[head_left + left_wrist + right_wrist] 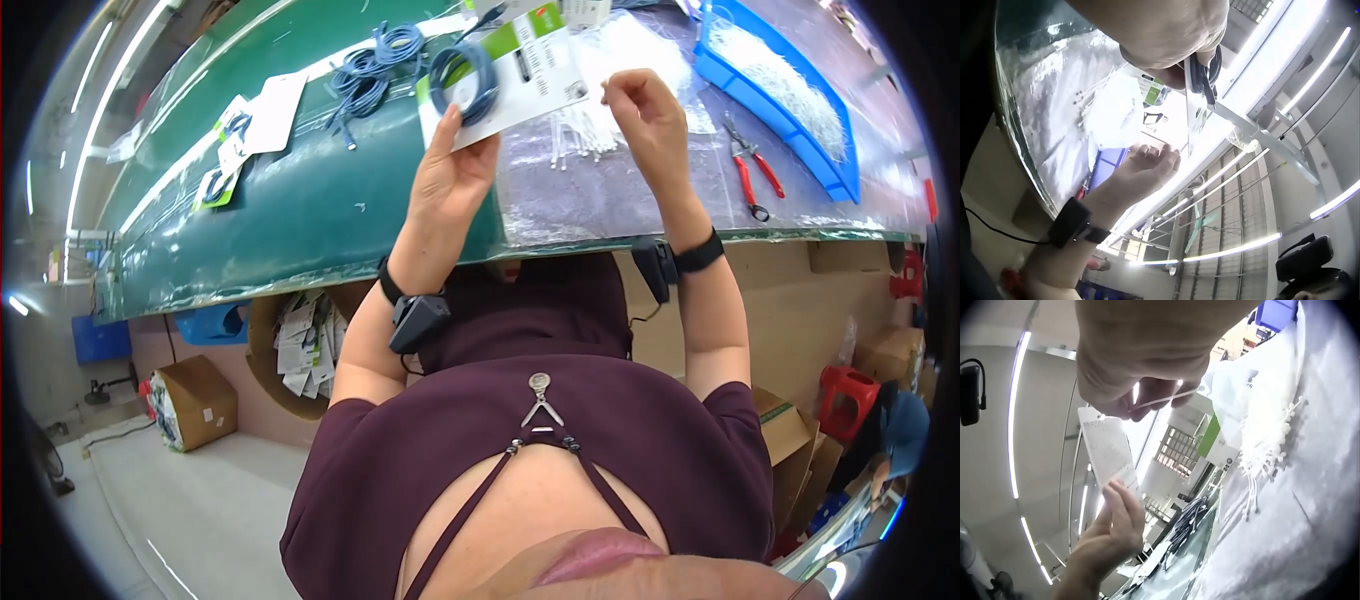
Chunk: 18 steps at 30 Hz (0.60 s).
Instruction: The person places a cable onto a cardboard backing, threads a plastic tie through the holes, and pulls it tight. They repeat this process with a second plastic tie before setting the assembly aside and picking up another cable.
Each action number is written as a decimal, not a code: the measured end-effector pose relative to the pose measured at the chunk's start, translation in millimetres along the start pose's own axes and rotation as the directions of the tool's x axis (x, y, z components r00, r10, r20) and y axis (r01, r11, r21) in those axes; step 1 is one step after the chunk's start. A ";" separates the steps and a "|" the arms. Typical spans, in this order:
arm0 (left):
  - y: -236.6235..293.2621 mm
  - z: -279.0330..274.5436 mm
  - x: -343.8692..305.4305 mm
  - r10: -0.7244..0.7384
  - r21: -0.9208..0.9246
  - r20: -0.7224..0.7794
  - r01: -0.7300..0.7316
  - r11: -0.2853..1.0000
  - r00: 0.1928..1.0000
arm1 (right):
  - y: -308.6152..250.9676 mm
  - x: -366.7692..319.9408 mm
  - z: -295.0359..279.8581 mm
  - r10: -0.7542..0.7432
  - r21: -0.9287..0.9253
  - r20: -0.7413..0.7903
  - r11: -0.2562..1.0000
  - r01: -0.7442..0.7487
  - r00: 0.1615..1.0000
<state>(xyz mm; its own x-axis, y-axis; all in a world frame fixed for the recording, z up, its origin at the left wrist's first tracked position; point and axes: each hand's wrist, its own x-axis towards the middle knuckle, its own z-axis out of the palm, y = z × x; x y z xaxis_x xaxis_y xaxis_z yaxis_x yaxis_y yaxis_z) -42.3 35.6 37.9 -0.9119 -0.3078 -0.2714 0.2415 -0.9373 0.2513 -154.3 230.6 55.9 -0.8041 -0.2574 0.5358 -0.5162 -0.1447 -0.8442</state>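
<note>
My left hand (450,185) grips the lower left edge of a white and green printed packaging card (548,75), its thumb on the front. A coiled blue cable (484,90) lies against the card's face, near the thumb. To the right of the card, my right hand (650,120) is raised over the table with curled fingers. In the right wrist view those fingers pinch a thin white zip tie (1169,400). The plain back of the card (1110,447) faces that camera.
Loose white zip ties (585,135) lie beyond the hands. Red-handled pliers (750,170) and a blue tray (835,170) of white ties are on the right. Coiled cables (375,80) and carded cables (275,112) lie leftward on the green table (340,220).
</note>
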 end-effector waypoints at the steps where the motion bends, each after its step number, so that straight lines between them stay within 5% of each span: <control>1: 0.1 7.8 -2.8 -0.019 -0.004 0.010 0.019 1.000 1.000 | -6.9 -9.0 5.2 -0.048 -0.061 0.092 0.997 0.054 0.995; 3: -2.3 20.4 -4.8 -0.077 -0.015 0.040 0.078 0.997 0.996 | -18.4 -21.5 8.0 -0.130 -0.182 0.268 0.966 0.183 0.954; 18: -8.3 16.0 -9.9 -0.180 -0.131 0.030 0.183 0.974 0.983 | -31.5 -26.6 36.4 -0.101 -0.260 0.177 0.954 0.146 0.979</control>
<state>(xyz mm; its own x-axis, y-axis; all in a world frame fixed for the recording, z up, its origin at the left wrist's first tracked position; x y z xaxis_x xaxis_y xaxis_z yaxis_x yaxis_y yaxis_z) -40.6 49.0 53.4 -0.9500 -0.1287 -0.2844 0.1122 -0.9909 0.0737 -105.9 207.2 67.6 -0.6828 -0.4069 0.6069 -0.6866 0.0732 -0.7233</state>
